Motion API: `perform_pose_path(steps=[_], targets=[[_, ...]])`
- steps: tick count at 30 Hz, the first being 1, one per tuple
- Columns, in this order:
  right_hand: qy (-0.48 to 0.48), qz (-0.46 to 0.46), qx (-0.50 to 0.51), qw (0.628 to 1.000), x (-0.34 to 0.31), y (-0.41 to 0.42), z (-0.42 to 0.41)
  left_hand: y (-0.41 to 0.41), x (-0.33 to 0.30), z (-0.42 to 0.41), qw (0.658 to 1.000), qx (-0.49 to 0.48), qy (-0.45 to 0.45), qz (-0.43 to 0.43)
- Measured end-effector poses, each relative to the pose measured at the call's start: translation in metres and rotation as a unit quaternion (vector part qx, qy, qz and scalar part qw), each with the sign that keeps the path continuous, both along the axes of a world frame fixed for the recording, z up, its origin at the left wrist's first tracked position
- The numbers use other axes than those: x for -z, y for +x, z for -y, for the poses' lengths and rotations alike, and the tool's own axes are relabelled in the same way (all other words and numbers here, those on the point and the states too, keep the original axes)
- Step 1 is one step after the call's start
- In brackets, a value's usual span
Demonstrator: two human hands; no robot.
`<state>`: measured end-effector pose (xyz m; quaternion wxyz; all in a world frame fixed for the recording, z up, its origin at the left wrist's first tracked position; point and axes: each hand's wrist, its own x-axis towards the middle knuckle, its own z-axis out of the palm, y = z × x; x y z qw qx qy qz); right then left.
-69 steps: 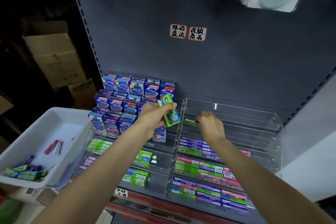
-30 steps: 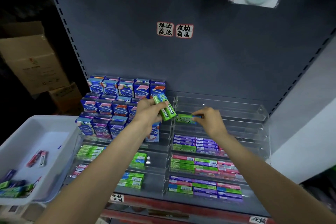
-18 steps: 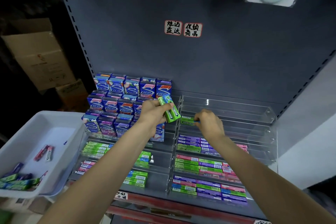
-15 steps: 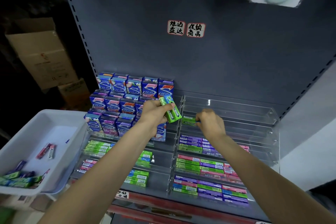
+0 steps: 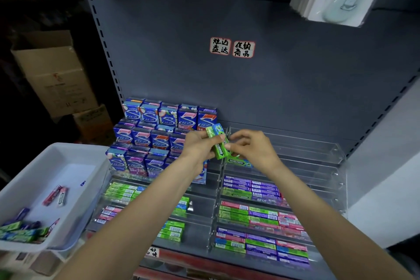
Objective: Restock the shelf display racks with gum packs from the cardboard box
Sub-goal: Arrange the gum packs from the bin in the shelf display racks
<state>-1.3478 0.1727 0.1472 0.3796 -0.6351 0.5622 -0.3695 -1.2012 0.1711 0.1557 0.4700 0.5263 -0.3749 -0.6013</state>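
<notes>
Both arms reach forward; left hand (image 5: 200,146) curled gripping, right hand (image 5: 251,151) pinching beside it.

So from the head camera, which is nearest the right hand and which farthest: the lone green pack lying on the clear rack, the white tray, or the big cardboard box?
1. Lone green pack: just below the right hand.
2. White tray: lower left.
3. Big cardboard box: far left, behind the tray.

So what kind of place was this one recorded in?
Most likely a small shop or its stock corner. A slotted metal shelf backboard carries clear tiered display racks stocked with gum packs, handwritten labels are stuck above, and cardboard boxes stand beside it.
</notes>
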Motion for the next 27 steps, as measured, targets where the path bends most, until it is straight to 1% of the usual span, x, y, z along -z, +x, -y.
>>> perform_pose_path(steps=[3,10,15,17,20,24,27], targets=[[0.027,0.038,0.01,0.999,-0.002,-0.002,0.001,-0.005,-0.002,0.0,1.0,0.02,-0.003,0.003],[0.06,0.09,-0.019,0.994,-0.013,-0.009,-0.004,-0.012,-0.007,-0.001,0.998,0.058,-0.029,0.016],[0.063,0.141,-0.014,0.988,-0.012,-0.016,-0.003,-0.012,-0.007,0.001,0.999,0.044,-0.025,-0.005],[0.052,0.147,0.0,0.988,-0.01,-0.022,-0.003,-0.008,-0.006,0.002,0.999,0.036,-0.022,-0.006],[0.035,0.112,0.032,0.993,-0.004,-0.031,-0.002,-0.001,-0.005,0.0,0.999,0.035,-0.015,-0.015],[-0.018,-0.029,0.115,0.993,0.017,-0.037,0.005,0.005,-0.002,-0.001,0.999,0.032,-0.014,-0.006],[-0.029,-0.094,0.129,0.987,0.03,-0.032,0.008,0.008,-0.001,-0.002,0.999,0.032,-0.011,-0.006]])
